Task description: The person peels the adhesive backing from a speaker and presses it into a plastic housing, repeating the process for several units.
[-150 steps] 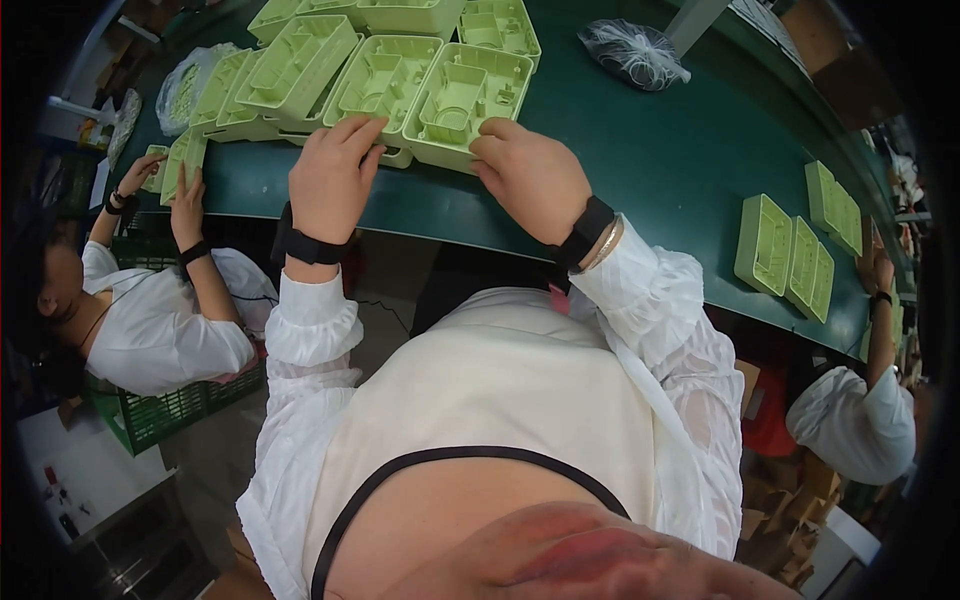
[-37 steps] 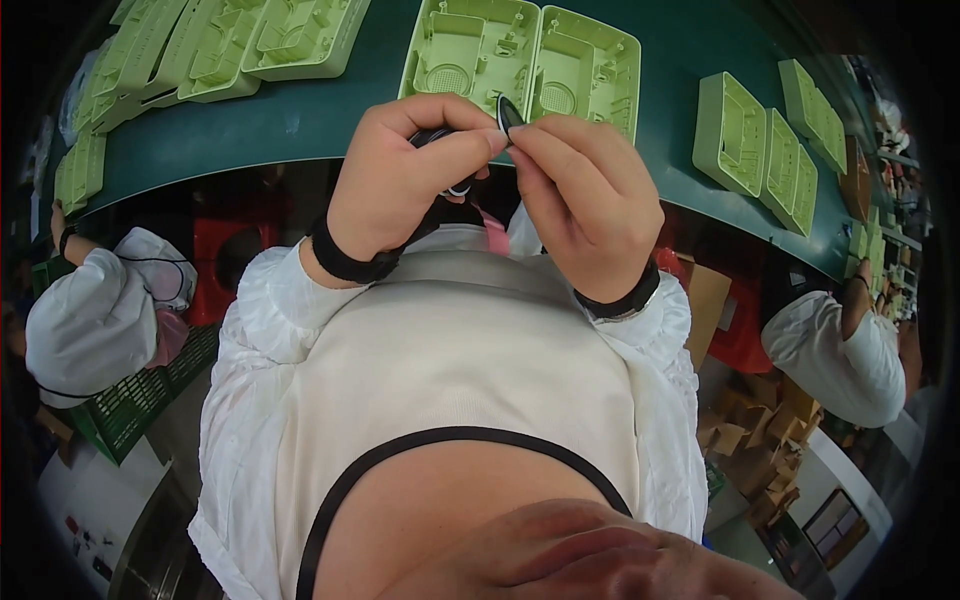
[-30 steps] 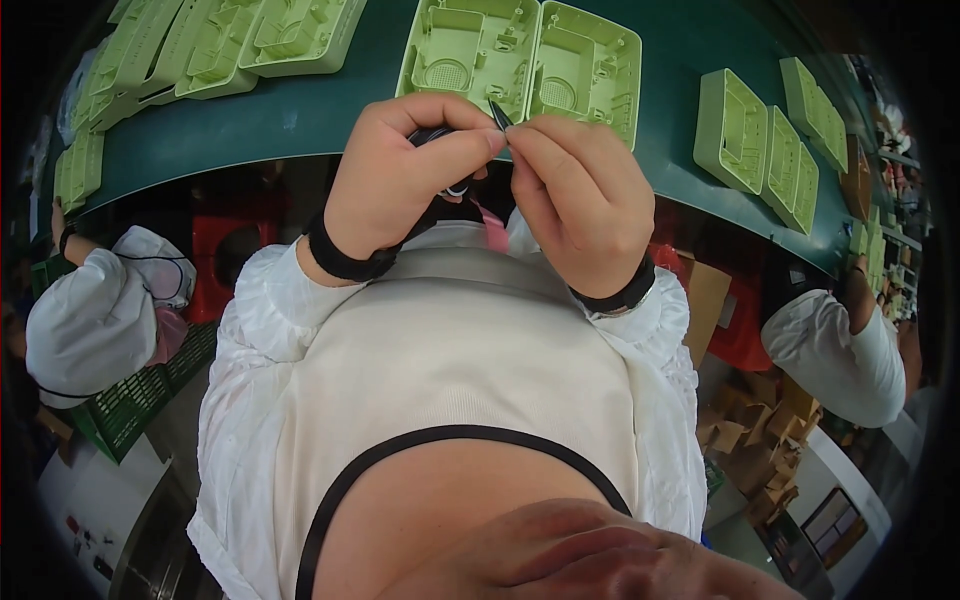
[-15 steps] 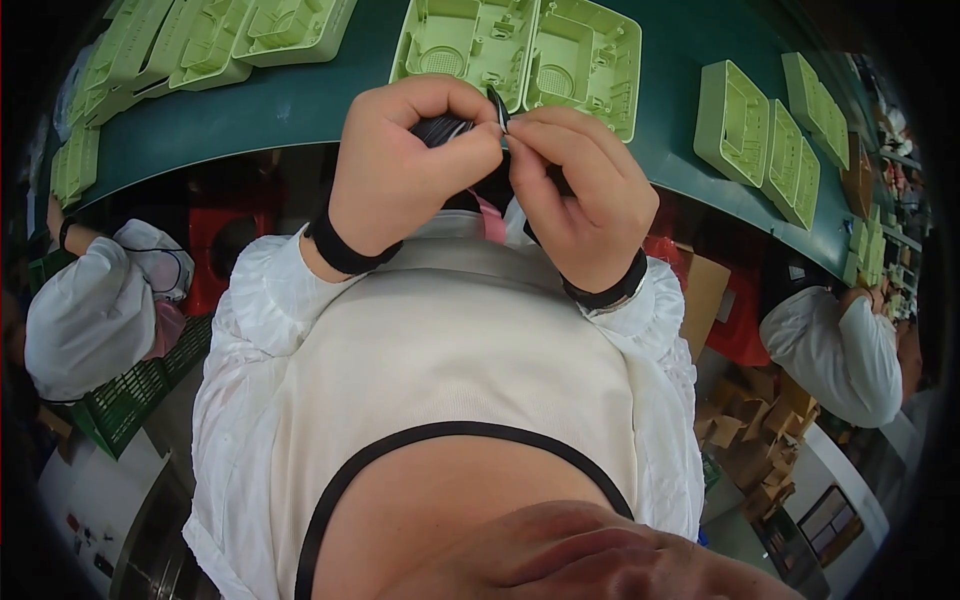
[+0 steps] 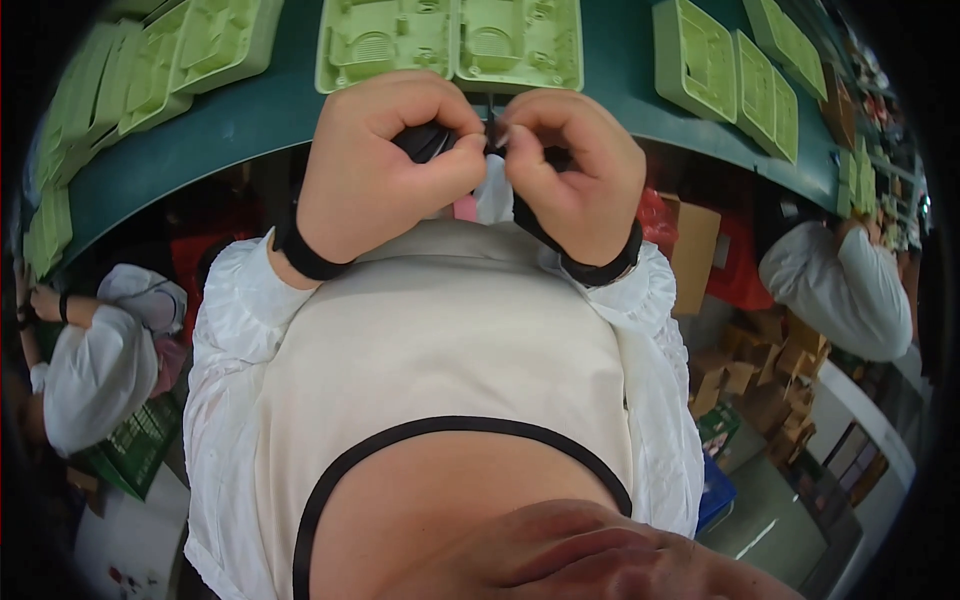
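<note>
The left hand [image 5: 385,165] curls its fingers around black pieces [image 5: 418,141] near two green housings [image 5: 520,60] along the surface's [image 5: 258,115] edge; the right hand's [image 5: 582,172] fingers bend, any pinch unclear.

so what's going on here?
Someone's handling small black parts over the bench edge. Left hand holds black parts; right hand is close beside it. A thin dark piece shows between them; which hand grips it is unclear. Two green shells sit just beyond, more shells either side.
</note>
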Motion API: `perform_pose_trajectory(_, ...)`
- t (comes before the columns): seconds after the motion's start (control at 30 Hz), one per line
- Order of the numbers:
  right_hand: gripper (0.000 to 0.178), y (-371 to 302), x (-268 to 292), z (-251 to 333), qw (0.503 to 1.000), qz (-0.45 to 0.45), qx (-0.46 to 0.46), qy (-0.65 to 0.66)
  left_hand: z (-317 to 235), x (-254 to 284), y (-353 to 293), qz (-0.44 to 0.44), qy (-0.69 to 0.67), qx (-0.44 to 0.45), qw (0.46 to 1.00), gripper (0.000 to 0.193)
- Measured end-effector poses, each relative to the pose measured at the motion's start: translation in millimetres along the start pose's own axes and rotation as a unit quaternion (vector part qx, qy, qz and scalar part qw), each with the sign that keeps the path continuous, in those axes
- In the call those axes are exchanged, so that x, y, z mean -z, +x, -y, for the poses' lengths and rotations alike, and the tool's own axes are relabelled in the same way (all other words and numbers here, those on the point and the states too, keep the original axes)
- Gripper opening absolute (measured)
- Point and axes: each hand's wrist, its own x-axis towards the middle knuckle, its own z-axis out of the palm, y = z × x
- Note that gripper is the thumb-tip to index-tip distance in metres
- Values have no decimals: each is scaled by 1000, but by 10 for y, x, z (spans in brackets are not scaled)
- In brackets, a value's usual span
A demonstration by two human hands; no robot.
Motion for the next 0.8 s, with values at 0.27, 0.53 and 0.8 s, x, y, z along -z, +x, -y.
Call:
perform_pose_trajectory(0.27, 13, -1417, 1311, -1003, 900, -144, -406, -68, 93, 78, 32, 213, -224, 141, 941, 6)
perform_pose_trajectory(0.53, 23, -2285, 1865, -1921, 708, -21, -442, -550, 13, -36, 149, 218, -332, 206, 894, 6)
perform_pose_trajectory(0.8, 34, -354, 669, -83, 1000, -17, 13, -15, 63, -92, 151, 149, -469, 319, 810, 16)
